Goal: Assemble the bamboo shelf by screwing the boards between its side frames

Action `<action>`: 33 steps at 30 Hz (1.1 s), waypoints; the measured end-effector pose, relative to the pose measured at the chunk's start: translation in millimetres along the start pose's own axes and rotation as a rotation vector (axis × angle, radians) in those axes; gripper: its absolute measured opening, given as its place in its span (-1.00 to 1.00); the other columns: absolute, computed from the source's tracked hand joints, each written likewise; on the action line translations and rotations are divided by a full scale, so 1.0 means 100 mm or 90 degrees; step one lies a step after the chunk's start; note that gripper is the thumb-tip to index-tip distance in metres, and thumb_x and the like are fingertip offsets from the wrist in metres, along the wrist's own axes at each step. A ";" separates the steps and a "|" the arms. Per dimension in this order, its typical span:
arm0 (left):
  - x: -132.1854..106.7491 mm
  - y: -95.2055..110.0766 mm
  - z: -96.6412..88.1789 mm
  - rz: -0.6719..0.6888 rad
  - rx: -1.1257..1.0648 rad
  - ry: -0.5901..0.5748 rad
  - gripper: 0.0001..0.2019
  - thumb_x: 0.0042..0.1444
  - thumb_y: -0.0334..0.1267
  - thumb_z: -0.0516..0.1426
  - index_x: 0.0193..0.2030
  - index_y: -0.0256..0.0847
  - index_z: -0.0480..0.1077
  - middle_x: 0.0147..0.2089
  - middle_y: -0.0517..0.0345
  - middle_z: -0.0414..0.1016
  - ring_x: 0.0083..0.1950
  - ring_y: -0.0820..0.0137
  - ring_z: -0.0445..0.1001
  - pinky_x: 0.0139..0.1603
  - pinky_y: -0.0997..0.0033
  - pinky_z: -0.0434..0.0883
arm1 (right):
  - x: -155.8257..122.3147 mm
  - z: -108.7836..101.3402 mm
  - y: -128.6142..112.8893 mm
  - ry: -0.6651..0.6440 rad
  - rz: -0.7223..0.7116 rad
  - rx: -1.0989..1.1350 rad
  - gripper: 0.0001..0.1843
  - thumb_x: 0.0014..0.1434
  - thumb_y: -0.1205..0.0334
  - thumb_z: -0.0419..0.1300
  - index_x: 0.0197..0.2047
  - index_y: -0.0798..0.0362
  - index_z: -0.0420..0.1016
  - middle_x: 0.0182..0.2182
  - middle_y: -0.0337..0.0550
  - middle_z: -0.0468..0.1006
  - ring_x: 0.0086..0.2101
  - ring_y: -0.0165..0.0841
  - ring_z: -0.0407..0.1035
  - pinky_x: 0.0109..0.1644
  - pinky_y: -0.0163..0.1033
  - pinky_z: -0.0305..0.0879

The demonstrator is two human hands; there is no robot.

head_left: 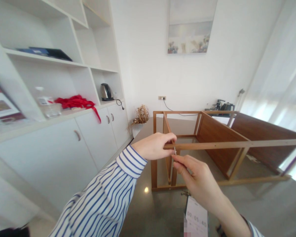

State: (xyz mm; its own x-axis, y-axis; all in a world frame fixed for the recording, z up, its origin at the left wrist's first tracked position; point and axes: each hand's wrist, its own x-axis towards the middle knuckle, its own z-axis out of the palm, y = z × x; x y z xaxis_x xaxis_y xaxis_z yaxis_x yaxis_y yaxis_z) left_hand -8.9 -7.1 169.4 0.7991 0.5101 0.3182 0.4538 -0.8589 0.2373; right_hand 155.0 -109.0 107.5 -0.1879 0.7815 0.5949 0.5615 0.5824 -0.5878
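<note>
A brown wooden shelf frame (207, 145) lies on its side on the grey table. My left hand (158, 144) is closed around the near left end of its upper rail, thumb and fingers on either side of the wood. Just below that rail, my right hand (197, 172) pinches a thin silvery metal rod (175, 150) between thumb and forefinger. The rod's upper end meets the rail beside my left fingertips; whether it is a hex key or a screw is too small to tell. Wooden shelf panels (214, 143) stand upright inside the frame.
A phone (196, 217) showing a timer lies on the table (150, 214) below my right hand. Small dark hardware (185, 193) sits by its top edge. White cabinets (49, 158) line the left, holding a kettle (106, 92) and red cloth (76, 102). Dried plants (141, 114) stand behind.
</note>
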 end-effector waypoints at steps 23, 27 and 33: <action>-0.03 -0.08 0.07 0.010 -0.072 0.034 -0.78 0.10 -0.24 0.15 -0.11 -0.21 0.36 -0.25 0.16 0.49 -0.29 0.44 0.43 -0.24 0.49 0.31 | -0.02 0.33 -0.08 0.210 0.251 0.441 -0.69 0.12 0.08 0.23 -0.14 0.09 0.50 -0.39 -0.12 0.63 -0.50 -0.40 0.48 -0.39 -0.28 0.44; -0.03 -0.07 0.06 0.007 -0.066 0.023 -0.78 0.11 -0.21 0.14 -0.10 -0.21 0.37 -0.31 0.18 0.48 -0.35 0.46 0.40 -0.29 0.49 0.29 | -0.06 0.28 0.00 0.198 0.145 0.238 -0.78 0.21 0.14 0.15 -0.15 0.06 0.51 -0.36 -0.12 0.61 -0.40 -0.35 0.51 -0.32 -0.24 0.46; -0.03 -0.05 0.05 0.004 -0.064 0.020 -0.80 0.13 -0.21 0.13 -0.12 -0.21 0.37 -0.35 0.22 0.46 -0.40 0.48 0.36 -0.34 0.51 0.25 | -0.03 0.05 0.13 0.129 -0.226 -0.171 -0.77 0.22 0.35 0.15 -0.05 0.14 0.48 -0.22 0.00 0.55 -0.21 -0.29 0.44 -0.13 -0.18 0.42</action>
State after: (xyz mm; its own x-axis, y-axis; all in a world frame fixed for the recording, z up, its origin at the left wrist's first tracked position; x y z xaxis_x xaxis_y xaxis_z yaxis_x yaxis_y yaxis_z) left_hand -12.0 -4.9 162.9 0.7884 0.5070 0.3483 0.4051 -0.8541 0.3262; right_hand 159.1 -103.2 95.5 -0.2600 0.4700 0.8435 0.6838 0.7064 -0.1829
